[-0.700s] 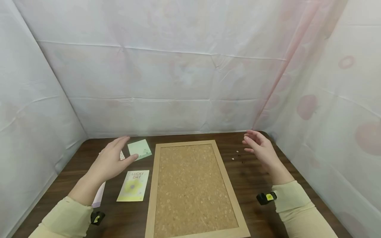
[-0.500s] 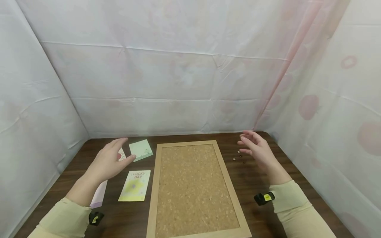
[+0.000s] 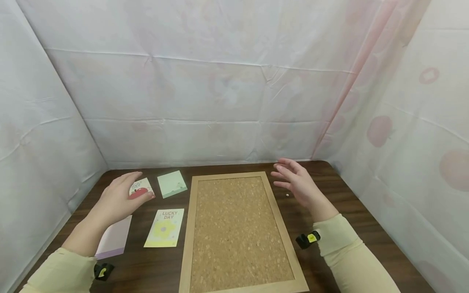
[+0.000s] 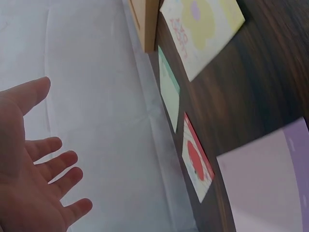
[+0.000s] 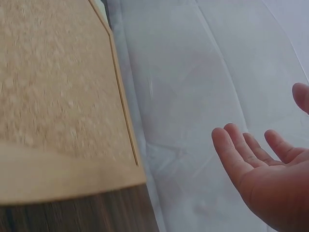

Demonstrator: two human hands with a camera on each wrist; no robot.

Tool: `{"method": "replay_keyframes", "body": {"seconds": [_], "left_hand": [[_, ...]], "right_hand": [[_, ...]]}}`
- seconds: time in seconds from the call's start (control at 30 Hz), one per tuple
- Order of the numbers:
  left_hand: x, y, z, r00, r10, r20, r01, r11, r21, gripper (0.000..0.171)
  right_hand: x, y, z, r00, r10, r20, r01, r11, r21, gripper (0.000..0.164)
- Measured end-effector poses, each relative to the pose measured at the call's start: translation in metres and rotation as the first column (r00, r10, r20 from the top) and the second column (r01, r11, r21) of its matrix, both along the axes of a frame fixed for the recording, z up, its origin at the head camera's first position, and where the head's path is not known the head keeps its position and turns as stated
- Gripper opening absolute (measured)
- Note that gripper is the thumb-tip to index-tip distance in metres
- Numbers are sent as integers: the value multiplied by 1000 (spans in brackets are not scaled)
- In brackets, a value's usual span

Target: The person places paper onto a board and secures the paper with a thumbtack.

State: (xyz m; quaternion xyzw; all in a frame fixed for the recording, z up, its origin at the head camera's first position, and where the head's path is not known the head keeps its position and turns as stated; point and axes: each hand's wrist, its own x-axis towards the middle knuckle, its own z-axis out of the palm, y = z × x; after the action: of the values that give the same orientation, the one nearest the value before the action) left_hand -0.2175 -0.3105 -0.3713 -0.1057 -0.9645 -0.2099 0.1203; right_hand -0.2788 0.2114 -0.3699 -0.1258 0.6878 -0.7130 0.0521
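My left hand (image 3: 119, 199) hovers over the left side of the table, fingers apart and holding nothing. It partly covers a card with a red apple (image 3: 143, 191) in the head view. Close by lie a mint-green card (image 3: 171, 184), a yellow-flower "LUCKY DAY" card (image 3: 164, 228) and a pale purple card (image 3: 114, 238). Above the table to the right of the framed cork board (image 3: 238, 232), my right hand (image 3: 298, 183) is raised with loosely spread fingers and nothing in it. A tiny pale piece (image 3: 287, 195) shows just below its fingers.
The wood-framed cork board takes up the middle of the dark wooden table (image 3: 322, 260). Pale fabric walls (image 3: 220, 93) enclose the table at the back and both sides.
Both hands have shifted left. The apple and pale purple cards show more now, while the right hand has come over the small pieces, hiding most of them.
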Motion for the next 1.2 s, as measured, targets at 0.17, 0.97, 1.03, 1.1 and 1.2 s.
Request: {"method": "replay_keyframes", "body": {"seconds": [0.17, 0.97, 1.03, 1.1, 1.2], "left_hand": [[0, -13, -4, 998, 24, 56, -23, 1000, -10, 94], [6, -78, -33, 966, 56, 254, -21, 990, -139, 87], [7, -83, -36, 963, 55, 265, -15, 989, -149, 87], [7, -88, -39, 961, 54, 272, -9, 986, -165, 86], [8, -93, -43, 950, 63, 305, -5, 982, -189, 87]], "right_hand": [[-2, -18, 0, 999, 33, 20, -33, 999, -14, 61], [-9, -98, -16, 979, 163, 121, -167, 986, 18, 52], [-9, -103, -18, 978, 169, 124, -173, 985, 21, 51], [-9, -109, -20, 975, 182, 128, -186, 982, 24, 51], [-9, -118, -22, 969, 212, 130, -217, 976, 27, 51]]}}
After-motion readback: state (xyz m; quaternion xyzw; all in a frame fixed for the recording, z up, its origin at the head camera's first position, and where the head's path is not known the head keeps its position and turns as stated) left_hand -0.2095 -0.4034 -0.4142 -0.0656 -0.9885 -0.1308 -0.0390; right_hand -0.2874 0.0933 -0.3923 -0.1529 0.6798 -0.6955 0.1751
